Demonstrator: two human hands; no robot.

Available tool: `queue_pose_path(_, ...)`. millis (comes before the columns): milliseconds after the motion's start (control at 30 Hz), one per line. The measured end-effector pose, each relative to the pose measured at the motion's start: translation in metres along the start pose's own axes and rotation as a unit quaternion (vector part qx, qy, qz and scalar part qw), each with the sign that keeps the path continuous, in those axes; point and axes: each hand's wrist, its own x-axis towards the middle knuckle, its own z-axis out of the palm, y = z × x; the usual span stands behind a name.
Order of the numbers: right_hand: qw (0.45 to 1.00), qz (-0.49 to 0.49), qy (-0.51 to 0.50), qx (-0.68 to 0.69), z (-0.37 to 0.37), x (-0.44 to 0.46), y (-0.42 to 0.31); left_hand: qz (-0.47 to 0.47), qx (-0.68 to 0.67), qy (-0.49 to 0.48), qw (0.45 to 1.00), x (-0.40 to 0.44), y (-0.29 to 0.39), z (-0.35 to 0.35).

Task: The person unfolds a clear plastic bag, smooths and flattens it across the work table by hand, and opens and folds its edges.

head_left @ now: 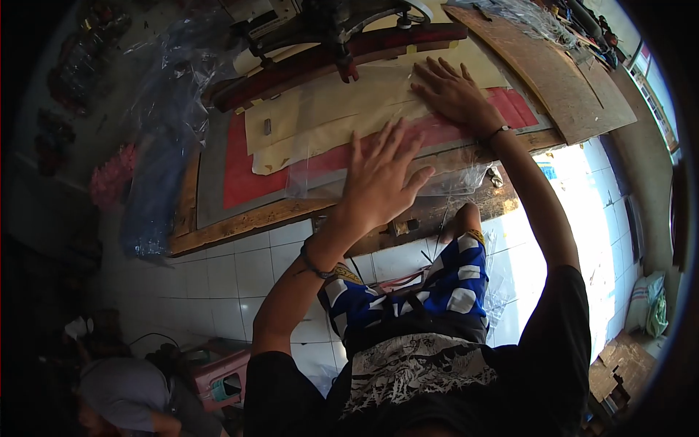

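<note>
My left hand point(382, 175) is open, palm down with fingers spread, over the near edge of a clear plastic sheet point(313, 175). Farther off and to the right, my right hand point(453, 95) lies flat with its fingers apart on the same sheet. Beneath the plastic are cream paper point(291, 131) and a red sheet point(244, 182) on a wood-edged work table point(255, 218). A small metal piece point(267, 127) rests on the paper at the left. Just beyond my hands, a machine's long dark red bar point(291, 69) spans the table.
Crumpled clear plastic point(156, 197) hangs off the table's left side. A brown board point(546, 80) lies at the right. At lower left, a person in a grey shirt point(124, 390) is beside a pink plastic stool point(218, 375). Sacks point(648, 302) stand by the right wall.
</note>
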Motion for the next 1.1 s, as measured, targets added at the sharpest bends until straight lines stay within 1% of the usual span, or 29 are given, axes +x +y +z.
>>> queue_pose_path(33, 0.999, 0.04, 0.01, 0.007, 0.005, 0.004, -0.002, -0.019, 0.012, 0.005, 1.0, -0.011, -0.011, -0.007)
queue_pose_path(100, 0.997, 0.044, -0.044, -0.044, 0.003, 0.008, -0.002, -0.056, 0.034, 0.021, 0.998, -0.025, -0.031, -0.019)
queue_pose_path(133, 0.994, 0.044, -0.069, -0.071, -0.001, 0.013, -0.005, -0.059, 0.018, -0.011, 0.998, -0.022, -0.035, -0.031)
queue_pose_path(200, 0.994, 0.038, -0.076, -0.074, 0.001, 0.021, -0.024, -0.07, -0.018, -0.08, 0.994, -0.006, -0.041, -0.054)
queue_pose_path(233, 0.993, 0.034, -0.084, -0.073, 0.005, 0.022, -0.034, -0.031, -0.013, -0.048, 0.998, 0.006, -0.049, -0.049)
queue_pose_path(333, 0.999, -0.022, -0.027, 0.021, 0.014, 0.021, -0.052, 0.049, -0.054, 0.03, 0.997, 0.043, -0.076, -0.016)
queue_pose_path(433, 0.998, -0.06, -0.036, -0.002, 0.014, 0.018, -0.048, 0.092, 0.005, 0.066, 0.994, 0.063, -0.08, 0.017)
queue_pose_path(533, 0.994, -0.087, -0.058, -0.028, 0.011, 0.015, -0.043, 0.01, -0.028, -0.067, 0.997, 0.067, -0.071, 0.016)
queue_pose_path(633, 0.996, -0.074, -0.053, 0.004, 0.002, 0.008, -0.053, -0.029, -0.017, -0.208, 0.978, 0.068, -0.065, -0.013)
queue_pose_path(733, 0.996, -0.05, -0.053, 0.053, -0.011, -0.005, -0.072, -0.006, 0.044, -0.27, 0.962, 0.06, -0.066, -0.031)
queue_pose_path(833, 0.996, -0.052, -0.04, 0.065, -0.014, -0.012, -0.078, 0.036, 0.08, -0.195, 0.977, 0.047, -0.074, -0.018)
queue_pose_path(933, 0.996, -0.056, -0.038, 0.06, -0.017, -0.013, -0.079, 0.044, 0.018, -0.083, 0.995, 0.035, -0.082, -0.002)
queue_pose_path(1033, 0.996, -0.062, -0.03, 0.06, -0.015, -0.014, -0.076, -0.009, -0.013, -0.052, 0.999, 0.024, -0.095, -0.002)
queue_pose_path(1100, 0.996, -0.055, -0.03, 0.056, -0.017, -0.013, -0.077, -0.071, -0.002, -0.057, 0.996, 0.009, -0.11, -0.01)
